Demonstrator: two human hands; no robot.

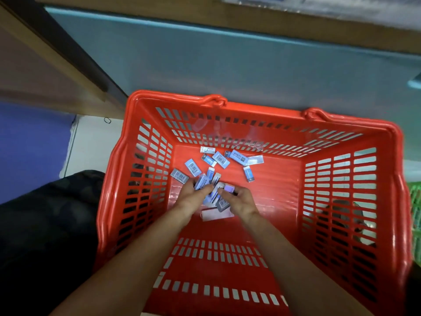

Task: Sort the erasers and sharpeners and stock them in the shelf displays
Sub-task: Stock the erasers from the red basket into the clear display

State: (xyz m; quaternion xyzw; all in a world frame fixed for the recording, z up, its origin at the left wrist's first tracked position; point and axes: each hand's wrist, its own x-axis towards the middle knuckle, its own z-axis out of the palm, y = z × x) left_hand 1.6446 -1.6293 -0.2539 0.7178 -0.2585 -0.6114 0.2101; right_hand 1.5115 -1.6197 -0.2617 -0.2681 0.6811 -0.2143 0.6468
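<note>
Left hand (193, 198) and right hand (240, 200) grip erasers (203, 179), long axes seemingly pointing away.

From where I stand, no wording can be read. Several erasers (193, 167) in the red basket (341, 124) show black barcodes on their sleeves, but the digits and brand print are too blurred.

Look: small rectangular erasers (193, 167) in blue-and-white barcoded paper sleeves
Pose: scattered flat, mixed angles
Place: floor of red slatted plastic basket (278, 183)
</note>
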